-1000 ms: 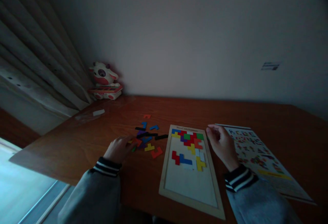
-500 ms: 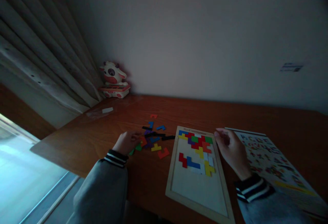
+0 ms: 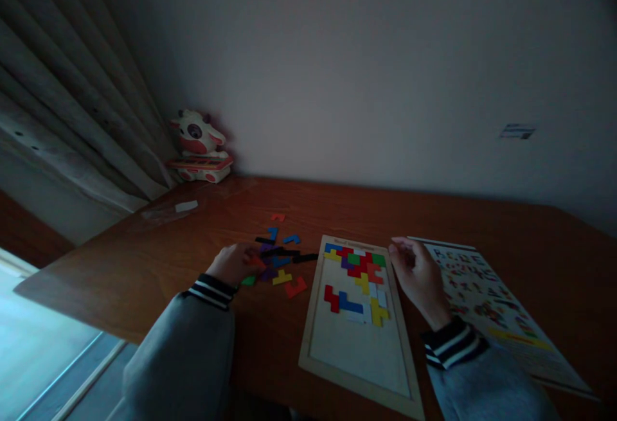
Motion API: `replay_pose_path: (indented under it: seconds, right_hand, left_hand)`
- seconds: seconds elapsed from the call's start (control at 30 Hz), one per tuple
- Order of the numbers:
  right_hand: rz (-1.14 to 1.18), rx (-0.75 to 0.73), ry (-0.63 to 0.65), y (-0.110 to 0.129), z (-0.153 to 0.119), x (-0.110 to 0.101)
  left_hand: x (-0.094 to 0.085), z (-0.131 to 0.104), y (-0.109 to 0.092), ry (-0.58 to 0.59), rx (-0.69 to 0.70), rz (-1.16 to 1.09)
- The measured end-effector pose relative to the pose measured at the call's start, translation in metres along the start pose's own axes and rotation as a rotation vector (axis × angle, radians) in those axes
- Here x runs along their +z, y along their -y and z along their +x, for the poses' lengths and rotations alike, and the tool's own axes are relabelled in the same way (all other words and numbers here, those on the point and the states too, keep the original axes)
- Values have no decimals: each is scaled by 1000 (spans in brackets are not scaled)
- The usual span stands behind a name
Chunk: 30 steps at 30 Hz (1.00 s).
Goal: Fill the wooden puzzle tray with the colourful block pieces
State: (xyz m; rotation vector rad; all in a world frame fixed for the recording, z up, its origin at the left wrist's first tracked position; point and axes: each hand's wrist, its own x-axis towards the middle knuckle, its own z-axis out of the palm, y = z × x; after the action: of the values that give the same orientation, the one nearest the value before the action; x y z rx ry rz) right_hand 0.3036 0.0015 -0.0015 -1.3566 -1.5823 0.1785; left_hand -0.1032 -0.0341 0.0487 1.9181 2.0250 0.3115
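Note:
My left hand (image 3: pixel 232 264) is at the near left side of a pile of flat coloured puzzle pieces, its fingers closed on an orange puzzle piece (image 3: pixel 257 262). Around it lie a green piece (image 3: pixel 249 281), a yellow piece (image 3: pixel 282 277), a red-orange piece (image 3: pixel 295 287) and several black, blue and purple ones. My right hand (image 3: pixel 418 274) rests by the right edge of a wooden puzzle board (image 3: pixel 361 357), loosely curled, with a gap between thumb and fingers and nothing visible in it. Several coloured pieces fill the board's upper part, among them a blue piece (image 3: pixel 351 303).
A printed pattern sheet (image 3: pixel 486 292) lies right of the board, partly behind my right arm. A cow-shaped toy (image 3: pixel 200 144) stands at the back left against the wall. A clear plastic wrapper (image 3: pixel 166 211) is on the wooden table (image 3: pixel 144 267), near the curtain (image 3: pixel 87 106).
The whole view has shifted, so things sit further left. My left fingers have drawn in around the orange piece. My right hand stays by the board's edge.

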Motion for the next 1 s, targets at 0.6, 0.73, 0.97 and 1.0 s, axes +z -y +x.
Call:
replay_pose_path:
  seconds: [0.6,0.73,0.97,1.0]
  right_hand:
    - [290,33,248,22,-7,0]
    - [523,126,497,34,-11,-1]
    - [638,247,460,34,-1,-12]
    - [638,275,446,33,0,-14]
  left_hand:
    - [9,-5,-64,-96,191,-720]
    - [47,9,-137,18,289,-1186]
    - [83,32,-193,104,379,-1352]
    - [86,33,-193,118,378,-1350]
